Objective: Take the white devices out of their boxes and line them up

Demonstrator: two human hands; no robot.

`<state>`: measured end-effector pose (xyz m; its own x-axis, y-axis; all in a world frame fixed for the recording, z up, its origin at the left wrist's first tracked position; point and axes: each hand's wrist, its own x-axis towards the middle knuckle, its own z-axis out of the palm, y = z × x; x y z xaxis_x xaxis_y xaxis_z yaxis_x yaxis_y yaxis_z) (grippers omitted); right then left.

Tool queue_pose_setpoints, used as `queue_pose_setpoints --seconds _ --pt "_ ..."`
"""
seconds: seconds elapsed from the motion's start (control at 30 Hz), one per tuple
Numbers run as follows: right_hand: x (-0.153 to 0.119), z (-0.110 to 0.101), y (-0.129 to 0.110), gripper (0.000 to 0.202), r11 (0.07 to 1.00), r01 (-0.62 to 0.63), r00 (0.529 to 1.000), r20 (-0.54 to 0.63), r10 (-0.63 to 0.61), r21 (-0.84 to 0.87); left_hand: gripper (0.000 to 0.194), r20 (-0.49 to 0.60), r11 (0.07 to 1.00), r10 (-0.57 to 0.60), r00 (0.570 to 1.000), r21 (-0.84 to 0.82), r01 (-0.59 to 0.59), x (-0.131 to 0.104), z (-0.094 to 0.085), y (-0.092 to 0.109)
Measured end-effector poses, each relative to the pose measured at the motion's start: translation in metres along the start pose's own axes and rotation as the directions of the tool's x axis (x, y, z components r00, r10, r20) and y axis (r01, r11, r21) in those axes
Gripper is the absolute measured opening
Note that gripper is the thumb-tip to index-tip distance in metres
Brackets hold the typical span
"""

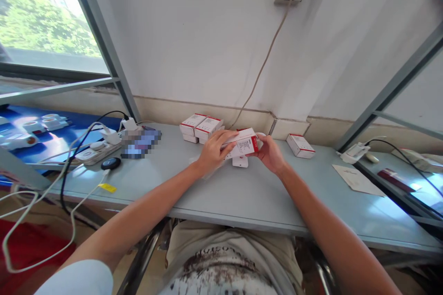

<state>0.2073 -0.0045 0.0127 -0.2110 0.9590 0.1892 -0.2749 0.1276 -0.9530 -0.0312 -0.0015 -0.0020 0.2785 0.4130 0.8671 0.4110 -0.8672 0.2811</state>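
A white and red cardboard box (244, 144) with printed text is held above the table between my two hands. My left hand (216, 150) grips it from the left, with fingers over its top. At the red end of the box, my right hand (270, 153) is closed, its fingers at a pale edge there; I cannot tell if that is a flap. Beneath the box, a small white piece (240, 162) lies on the table, partly covered. Just behind my left hand, several similar boxes (204, 125) stand stacked near the wall.
Another box (300, 146) rests to the right. On the left are a power strip (100, 152) with plugs, a blurred phone (141, 144), a round black object (110, 163) and loose cables. A paper sheet (358, 179) lies on the grey table (221, 198) at right.
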Motion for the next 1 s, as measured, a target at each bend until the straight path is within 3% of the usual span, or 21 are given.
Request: queue_pose_setpoints --seconds 0.1,0.3,0.5,0.73,0.87,1.0 --pt "0.002 -0.001 0.001 0.03 1.0 0.021 0.998 -0.053 -0.021 0.001 0.037 -0.026 0.994 -0.099 0.995 -0.038 0.098 0.001 0.0 0.002" --pt "0.007 -0.002 0.01 0.039 0.964 0.16 0.968 -0.156 -0.195 -0.211 0.042 -0.033 0.978 -0.201 0.979 -0.059 0.199 0.001 0.001 0.002" --pt "0.01 -0.006 0.01 0.023 0.859 0.262 0.902 -0.205 -0.38 -0.44 0.042 -0.012 0.991 -0.13 0.991 0.021 0.13 0.001 0.001 -0.004" --pt "0.011 -0.008 0.013 0.048 0.903 0.256 0.931 -0.165 -0.327 -0.345 0.041 0.04 0.996 -0.028 0.999 0.087 0.025 0.002 0.0 -0.008" --pt "0.012 -0.009 0.015 0.048 0.935 0.262 0.938 -0.165 -0.304 -0.238 0.039 0.104 0.989 0.056 0.993 0.131 -0.069 0.002 -0.001 -0.012" --pt "0.009 -0.005 0.011 0.046 0.955 0.223 0.966 -0.085 -0.243 -0.196 0.04 0.072 0.993 0.016 0.997 0.12 -0.024 0.002 -0.001 -0.011"
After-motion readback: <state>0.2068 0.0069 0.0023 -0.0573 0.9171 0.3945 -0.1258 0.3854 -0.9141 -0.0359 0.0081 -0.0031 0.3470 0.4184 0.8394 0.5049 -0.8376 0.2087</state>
